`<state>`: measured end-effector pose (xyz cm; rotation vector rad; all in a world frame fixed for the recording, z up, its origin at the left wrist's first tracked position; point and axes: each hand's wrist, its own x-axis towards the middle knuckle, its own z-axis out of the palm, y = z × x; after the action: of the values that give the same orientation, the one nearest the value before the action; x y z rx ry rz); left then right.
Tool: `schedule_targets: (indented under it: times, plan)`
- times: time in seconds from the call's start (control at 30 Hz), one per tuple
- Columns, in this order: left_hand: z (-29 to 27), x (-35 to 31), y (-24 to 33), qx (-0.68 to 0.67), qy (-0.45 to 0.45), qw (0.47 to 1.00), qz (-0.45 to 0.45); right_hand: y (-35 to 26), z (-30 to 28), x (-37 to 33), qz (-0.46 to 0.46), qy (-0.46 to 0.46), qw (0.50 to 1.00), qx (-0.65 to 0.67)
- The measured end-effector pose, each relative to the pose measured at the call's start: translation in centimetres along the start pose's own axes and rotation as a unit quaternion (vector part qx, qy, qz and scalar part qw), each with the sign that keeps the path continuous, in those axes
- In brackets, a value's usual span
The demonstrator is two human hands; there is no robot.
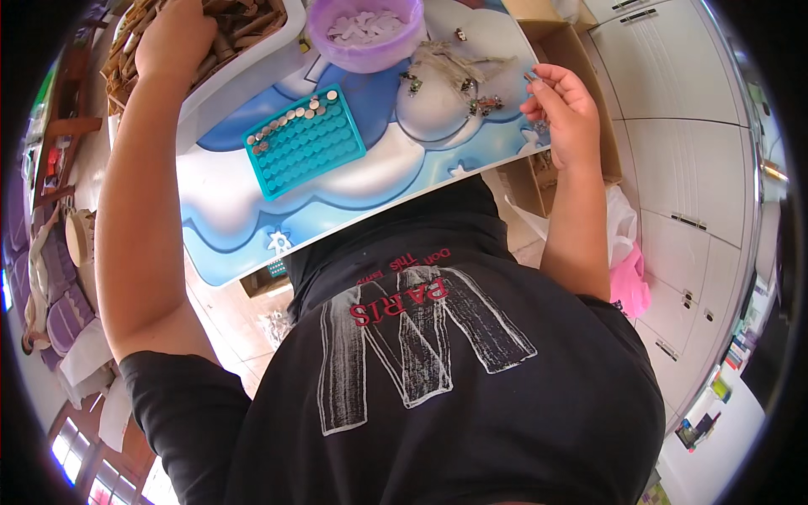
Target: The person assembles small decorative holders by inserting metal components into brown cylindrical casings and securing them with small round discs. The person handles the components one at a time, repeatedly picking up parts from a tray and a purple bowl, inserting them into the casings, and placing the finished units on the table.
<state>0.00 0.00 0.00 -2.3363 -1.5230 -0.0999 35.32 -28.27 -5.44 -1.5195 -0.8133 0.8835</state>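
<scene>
White cabinets (690, 172) line the room's right side, next to a tabletop (379, 181) patterned with blue and white clouds. On it lies a teal tray (311, 156) of rounded hollows, the landmark here, with small round discs (299, 112) along its far rows and left end. Beyond the tray and to its left, a white bin (244, 88) holds brown tubular pieces (244, 25); the left hand (177, 42) reaches in among them, but its fingertips are out of sight, so I cannot tell its grip. Just beyond the tray sits a purple bowl (366, 59) of white chips (366, 28). To the tray's right lies a greyish tangle of strands (446, 67) with small shiny pieces (486, 105). Farther right, well apart from the tray, the right hand (534, 88) pinches a small thin piece (529, 77) between thumb and fingertips.
</scene>
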Motion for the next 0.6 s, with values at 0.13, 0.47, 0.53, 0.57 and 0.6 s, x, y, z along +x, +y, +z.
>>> schedule_targets:
  times: [0.13,0.47,0.53,0.57,0.6]
  plan:
    - [-0.1,0.7,-2.6,-0.084,0.049,0.994,-0.044,-0.5,0.7,-0.3,-0.005,-0.010,1.000,0.005]
    - [-6.5,-3.6,-4.8,-0.688,0.264,0.617,-0.275,-1.4,2.5,-1.6,-0.005,-0.057,0.998,0.026]
    - [-5.1,-6.8,-9.9,-0.732,0.172,0.642,-0.150,-1.7,3.2,-2.0,0.000,-0.079,0.996,0.038]
    - [-4.6,-7.9,-11.8,-0.752,0.157,0.621,-0.152,-1.8,3.7,-2.2,0.004,-0.098,0.994,0.044]
    - [-5.2,-10.0,-11.5,-0.827,0.048,0.553,-0.091,-1.8,4.0,-2.5,0.009,-0.107,0.993,0.050]
